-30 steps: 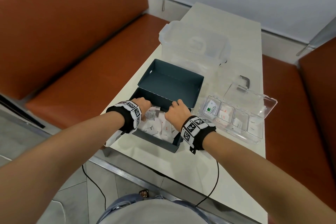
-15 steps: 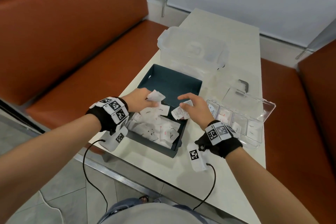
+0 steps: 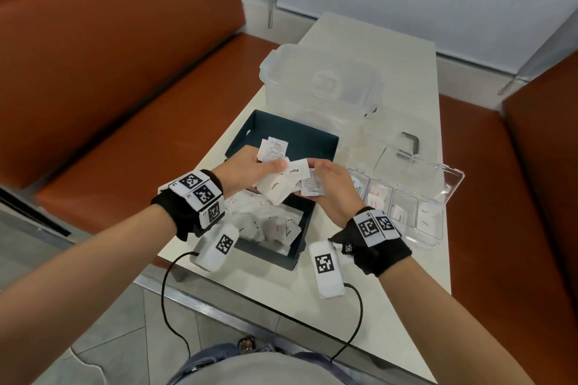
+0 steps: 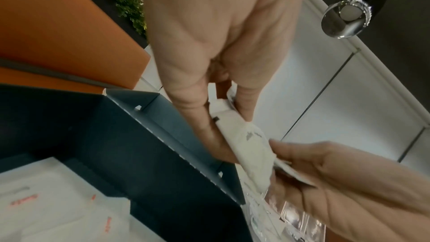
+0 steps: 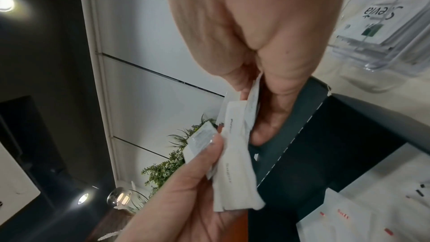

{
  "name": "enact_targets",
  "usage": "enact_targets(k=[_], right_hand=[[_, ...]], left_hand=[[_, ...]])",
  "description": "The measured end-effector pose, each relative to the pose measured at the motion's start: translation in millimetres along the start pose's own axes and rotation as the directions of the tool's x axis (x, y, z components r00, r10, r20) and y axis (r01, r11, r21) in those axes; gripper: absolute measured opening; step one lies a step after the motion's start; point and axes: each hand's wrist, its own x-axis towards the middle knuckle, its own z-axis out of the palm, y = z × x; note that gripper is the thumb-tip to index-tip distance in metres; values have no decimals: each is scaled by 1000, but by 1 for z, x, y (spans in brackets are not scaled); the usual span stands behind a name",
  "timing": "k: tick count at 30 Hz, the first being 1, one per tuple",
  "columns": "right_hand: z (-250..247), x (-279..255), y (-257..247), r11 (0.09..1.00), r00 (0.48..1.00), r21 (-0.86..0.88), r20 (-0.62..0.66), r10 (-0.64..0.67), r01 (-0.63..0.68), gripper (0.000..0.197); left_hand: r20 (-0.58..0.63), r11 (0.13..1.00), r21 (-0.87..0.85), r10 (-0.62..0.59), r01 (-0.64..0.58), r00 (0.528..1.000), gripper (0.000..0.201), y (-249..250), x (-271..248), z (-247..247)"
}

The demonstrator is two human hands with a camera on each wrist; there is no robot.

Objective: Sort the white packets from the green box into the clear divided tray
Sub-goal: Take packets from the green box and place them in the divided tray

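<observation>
The dark green box [image 3: 298, 247] sits at the table's near edge with several white packets [image 3: 266, 225] in it, its open lid [image 3: 297, 137] lying behind. My left hand [image 3: 269, 167] hovers above the box, pinching a fan of white packets [image 3: 272, 189], one marked Sugar. My right hand [image 3: 319, 170] is close beside it, gripping a few more packets [image 3: 310, 188]. The left wrist view shows my left fingers [image 4: 197, 126] pinching packets [image 4: 249, 144]; in the right wrist view my right fingers [image 5: 274, 117] clamp packets [image 5: 252, 106]. To the right lies the clear divided tray [image 3: 436, 241], some packets in its compartments.
A clear lidded plastic container [image 3: 322, 81] stands behind the box. A small grey bracket [image 3: 410, 143] lies beyond the tray's open lid [image 3: 438, 175]. Orange benches flank the narrow white table [image 3: 359, 322]. Cables run from my wrist units over the near edge.
Both hands have come up out of the box with packets and moved together above it; a second ago they were reaching down into the box.
</observation>
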Motion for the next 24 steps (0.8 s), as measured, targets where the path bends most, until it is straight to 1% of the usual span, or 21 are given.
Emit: enact_targets(k=[3,5,7,9,11,12,13,15,18,21,22,24], right_hand=[[2,0,-3,999,1000,38,-6,14,-14,27],[5,-1,-1,999,1000,-39,-3,-31,31,19],[8,-1,2,991,997,-111,-22,-77,74,24],[13,0,4,992,995,-90,-35,-93,90,27],[20,0,6,993,994,-48,-32,-106,104,27],[23,1,7,992,992,-58,-36,-117,115,27],[27,3,10,988,990,-88,-41,-133,129,27],[34,8,14,971,985,-182,-53,-166,154,26],[39,18,16,927,982,-345,-58,-181,150,26],[32,26,17,825,975,-533,-1,-223,188,27],[29,28,16,798,971,-566,23,-237,208,26],[21,30,13,782,967,-578,55,-248,233,27]], left_hand=[[20,998,-64,-20,21,1000,28,-3,0,7],[26,997,-81,-14,16,1000,28,-3,-1,12],[29,990,-140,-22,26,999,30,-3,0,17],[51,953,-294,-58,70,997,33,-3,1,23],[78,882,-458,-89,114,993,31,-1,1,29],[89,846,-515,-105,136,991,30,0,2,32],[97,822,-547,-122,156,988,28,0,2,34],[103,808,-560,-151,183,983,27,0,5,37],[96,777,-596,-180,201,979,28,-2,10,38],[95,735,-643,-204,217,974,26,-4,11,35],[88,731,-647,-211,217,973,25,-6,11,33],[69,741,-638,-220,213,973,26,-9,12,29]])
